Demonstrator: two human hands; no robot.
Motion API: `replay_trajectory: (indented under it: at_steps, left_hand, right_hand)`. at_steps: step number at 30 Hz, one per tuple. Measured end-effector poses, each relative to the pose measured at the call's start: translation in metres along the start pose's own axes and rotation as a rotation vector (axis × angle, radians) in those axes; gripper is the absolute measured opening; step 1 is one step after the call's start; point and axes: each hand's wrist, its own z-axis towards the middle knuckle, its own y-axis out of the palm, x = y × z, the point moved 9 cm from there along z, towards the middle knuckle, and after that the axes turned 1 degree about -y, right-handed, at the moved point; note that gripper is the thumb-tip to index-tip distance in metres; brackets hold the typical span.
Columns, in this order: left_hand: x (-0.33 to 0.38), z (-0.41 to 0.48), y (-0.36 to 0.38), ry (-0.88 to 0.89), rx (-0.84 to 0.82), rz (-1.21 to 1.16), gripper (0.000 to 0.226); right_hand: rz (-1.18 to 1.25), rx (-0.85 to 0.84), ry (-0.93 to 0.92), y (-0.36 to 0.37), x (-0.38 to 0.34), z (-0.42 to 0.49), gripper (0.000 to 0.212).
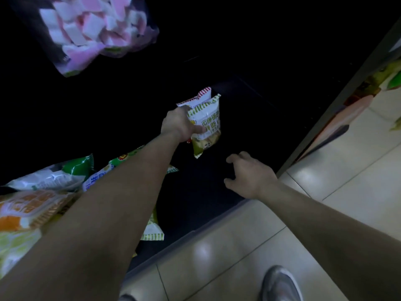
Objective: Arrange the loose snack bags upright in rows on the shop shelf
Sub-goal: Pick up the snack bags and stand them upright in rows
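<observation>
Plainly, fingers of left hand [178, 125] clasp snack bags [206, 122]; right hand [250, 175] spreads released nearby.

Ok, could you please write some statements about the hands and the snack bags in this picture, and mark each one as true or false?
1. The left hand grips a green-and-white snack bag. True.
2. The right hand holds a second snack bag. False: it holds nothing and hangs over the dark shelf.
3. The bags under the left forearm stand upright in a neat row. False: the loose bags lie flat in a pile.
4. A bag of pink and white pieces shows at the upper left. True.
5. The floor in front of the shelf is carpet. False: it is pale tiles.
</observation>
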Motion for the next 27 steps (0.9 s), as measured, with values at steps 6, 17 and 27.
replay_trajectory:
  at_steps: [6, 17, 27]
  left_hand:
    - [0.002, 0.034, 0.035, -0.044, -0.1, -0.13, 0.089]
    - [0.025, 0.006, 0.019, 0.088, 0.06, 0.307, 0.087]
    - [-0.094, -0.105, -0.074, 0.122, -0.124, 0.458, 0.068]
  right_hand:
    - [0.009, -0.045, 0.028, 0.027, 0.012, 0.011, 0.06]
    - [0.018, -0.067, 0.047, 0.04, 0.007, 0.014, 0.057]
    - [0.018, -0.056, -0.069, 0.029, -0.07, 0.016, 0.062]
